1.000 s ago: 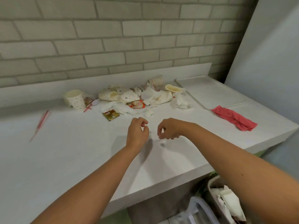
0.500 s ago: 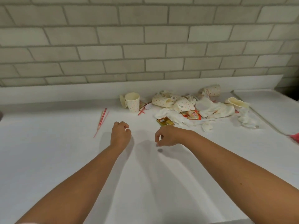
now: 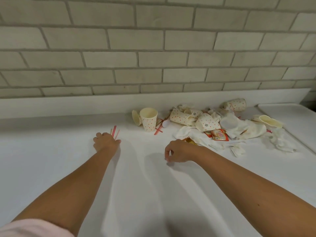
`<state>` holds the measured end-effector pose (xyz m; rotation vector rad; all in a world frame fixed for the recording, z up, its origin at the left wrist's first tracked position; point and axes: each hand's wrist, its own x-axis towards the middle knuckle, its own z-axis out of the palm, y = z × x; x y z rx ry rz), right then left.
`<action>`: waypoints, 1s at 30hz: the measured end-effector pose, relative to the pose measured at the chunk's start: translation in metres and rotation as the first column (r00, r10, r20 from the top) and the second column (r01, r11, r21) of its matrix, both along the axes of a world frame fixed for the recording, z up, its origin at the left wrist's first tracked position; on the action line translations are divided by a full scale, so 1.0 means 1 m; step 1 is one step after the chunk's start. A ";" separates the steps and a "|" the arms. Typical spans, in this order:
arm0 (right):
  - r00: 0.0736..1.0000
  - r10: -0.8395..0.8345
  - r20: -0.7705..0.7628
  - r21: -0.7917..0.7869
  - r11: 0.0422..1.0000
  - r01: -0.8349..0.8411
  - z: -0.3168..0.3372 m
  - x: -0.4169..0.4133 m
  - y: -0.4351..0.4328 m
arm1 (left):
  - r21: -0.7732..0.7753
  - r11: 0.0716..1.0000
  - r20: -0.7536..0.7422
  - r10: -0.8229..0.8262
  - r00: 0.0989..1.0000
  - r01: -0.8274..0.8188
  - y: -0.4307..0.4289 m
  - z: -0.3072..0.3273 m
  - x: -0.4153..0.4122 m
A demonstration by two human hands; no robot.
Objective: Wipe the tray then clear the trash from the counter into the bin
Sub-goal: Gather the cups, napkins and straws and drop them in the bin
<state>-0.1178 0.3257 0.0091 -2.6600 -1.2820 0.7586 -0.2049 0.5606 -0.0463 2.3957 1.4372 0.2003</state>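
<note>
My left hand (image 3: 106, 141) lies on the white counter (image 3: 68, 151) with its fingers curled over the near ends of the red straws (image 3: 114, 130), which still lie flat. My right hand (image 3: 177, 152) hovers just over the counter, fingers curled shut, with nothing visible in it. Behind it lies the trash pile: dotted paper cups (image 3: 183, 115), crumpled napkins (image 3: 196, 135), a red sachet (image 3: 218, 135) and a gold wrapper (image 3: 189, 141) half hidden by my right hand. One dotted cup (image 3: 148, 118) stands upright. A corner of the white tray (image 3: 287, 110) shows far right. The bin is out of view.
A brick wall and low white backsplash (image 3: 68, 106) close off the back of the counter. A white plastic spoon (image 3: 165, 123) and red stirrers (image 3: 158, 130) lie beside the upright cup. More napkins (image 3: 282, 142) lie near the tray's edge.
My view swung left, so the red cloth and the bin left the frame. My left hand reached forward and left onto the straws. My right hand moved slightly toward the trash pile.
</note>
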 end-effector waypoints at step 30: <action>0.945 -0.233 0.230 0.388 0.912 0.130 0.012 0.033 0.044 | -0.120 0.948 0.078 -0.286 0.955 0.294 -0.056 -0.002 0.027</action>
